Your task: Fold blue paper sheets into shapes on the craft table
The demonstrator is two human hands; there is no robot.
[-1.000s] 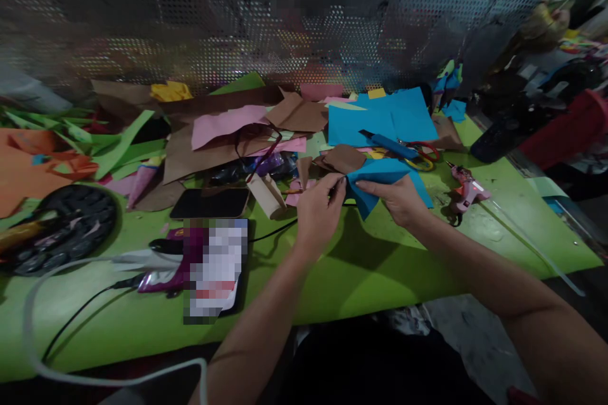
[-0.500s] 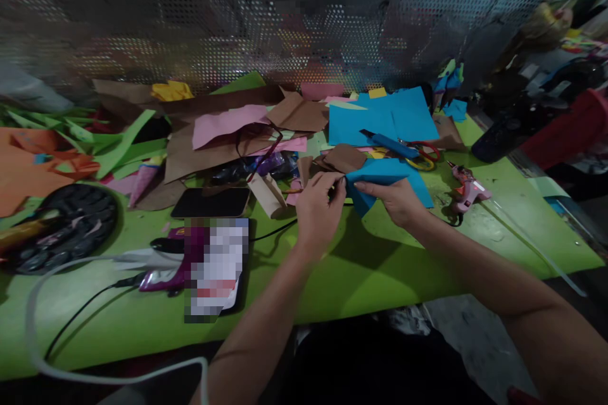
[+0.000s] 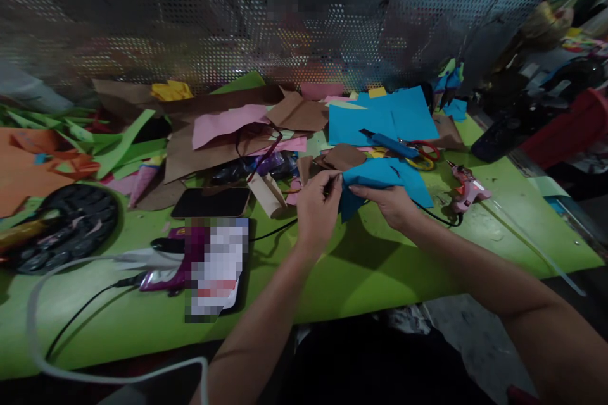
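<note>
A folded piece of blue paper [image 3: 373, 172] is held up over the green table between my two hands. My left hand [image 3: 319, 205] pinches its left edge with thumb and fingers. My right hand [image 3: 392, 204] grips its lower edge, thumb on the near side and the other fingers mostly hidden behind. Just behind lie a blue utility knife [image 3: 389, 144] and scissors with red and yellow handles [image 3: 424, 161]. A larger blue sheet [image 3: 354, 123] lies flat beyond them.
To the right rests a pink glue gun [image 3: 466, 190] with a clear glue stick. At left are a phone [image 3: 210, 202], a second phone with a lit, blurred screen [image 3: 223, 259], a purple device [image 3: 164, 278] and a black round tray [image 3: 71, 221]. Paper scraps line the back.
The blue paper has turned and shifted slightly left in my hands, its upper face now more towards me. My right hand has moved slightly left and down.
</note>
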